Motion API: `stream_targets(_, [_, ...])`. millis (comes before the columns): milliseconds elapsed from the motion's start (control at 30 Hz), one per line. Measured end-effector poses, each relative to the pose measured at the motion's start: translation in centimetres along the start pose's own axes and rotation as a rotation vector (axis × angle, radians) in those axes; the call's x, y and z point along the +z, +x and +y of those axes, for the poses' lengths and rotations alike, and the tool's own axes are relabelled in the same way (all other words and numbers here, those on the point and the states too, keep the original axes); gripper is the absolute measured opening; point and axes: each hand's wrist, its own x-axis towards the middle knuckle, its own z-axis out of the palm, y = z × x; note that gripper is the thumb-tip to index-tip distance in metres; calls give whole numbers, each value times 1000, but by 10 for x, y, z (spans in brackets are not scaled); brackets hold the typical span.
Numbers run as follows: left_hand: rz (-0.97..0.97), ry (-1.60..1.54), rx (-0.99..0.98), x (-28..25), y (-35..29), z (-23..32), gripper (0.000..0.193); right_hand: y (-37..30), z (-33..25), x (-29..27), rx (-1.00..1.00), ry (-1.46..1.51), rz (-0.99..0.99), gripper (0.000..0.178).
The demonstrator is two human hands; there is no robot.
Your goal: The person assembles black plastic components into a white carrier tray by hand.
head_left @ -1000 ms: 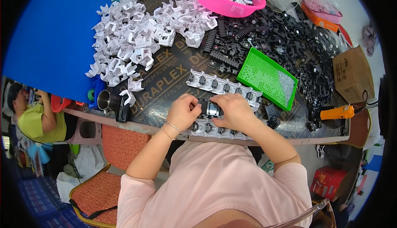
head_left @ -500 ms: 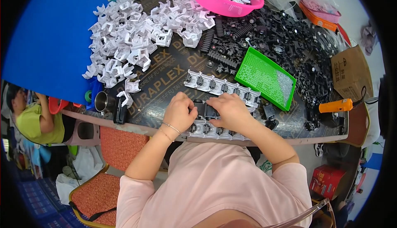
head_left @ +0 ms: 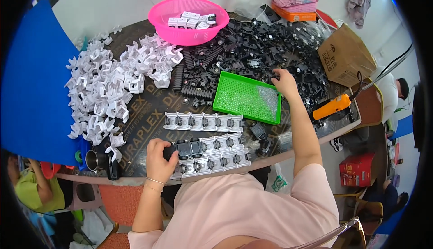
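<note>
My left hand (head_left: 158,159) curls round the left end of a black blocky part (head_left: 190,149) with wheel-like pieces, perhaps a small vehicle chassis. This part lies over the middle one of three silvery-white moulded strips, whose recesses hold small black parts. The far strip (head_left: 203,122) lies apart; the near strip (head_left: 216,162) is by the table's front edge. Out to the right, my right hand (head_left: 285,84) reaches into a heap of small black parts (head_left: 297,64), beside a green perforated tray (head_left: 228,98). Its fingertips are bent together; what they pinch is hard to make out.
White plastic brackets (head_left: 103,82) are heaped at left. A pink basket (head_left: 187,34) with white blocks stands at the back. An orange tool (head_left: 331,107) and cardboard box (head_left: 345,55) are at right. A metal cup (head_left: 91,159) stands at front left; a co-worker (head_left: 43,188) sits beyond.
My right hand has left the strips and moved right and away to the black heap. My left hand stays at the black part. The whole view has shifted toward the right.
</note>
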Motion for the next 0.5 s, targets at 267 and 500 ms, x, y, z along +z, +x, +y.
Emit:
stream_targets(267, [7, -16, 49, 0, 5, 11, 27, -4, -7, 6, 19, 54, 205, 65])
stream_targets(500, [-412, -1235, -445, 16, 11, 37, 27, -119, -146, -20, -833, 323, -134, 57])
